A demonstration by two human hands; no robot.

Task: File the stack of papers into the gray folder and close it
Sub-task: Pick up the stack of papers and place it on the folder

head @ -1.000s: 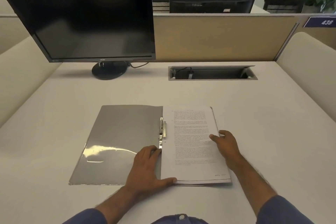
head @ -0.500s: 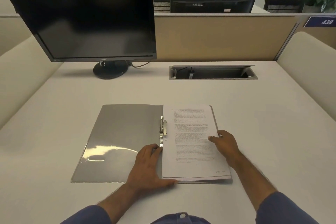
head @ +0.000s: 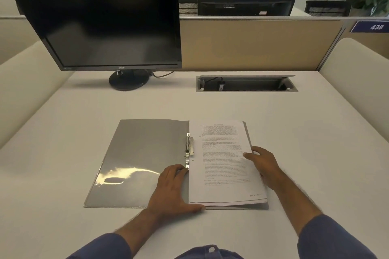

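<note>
Two hands are working at the open gray folder [head: 139, 160], which is lying flat on the desk [head: 305, 143]. The stack of papers [head: 223, 162] is sitting on the folder's right half, its left edge against the metal fastener [head: 189, 147] at the spine. The left hand [head: 171, 190] is lying spread and flat, grasping nothing, fingertips beside the fastener and thumb at the stack's near corner. The right hand [head: 264, 164] is resting loosely on the stack's right edge, steadying it. The seating step appears to be in hand; next, the fastener probably needs securing, then the left cover needs swinging over. The stack's long axis is running away from the person, its top edge pointing toward the monitor [head: 101, 23].
</note>
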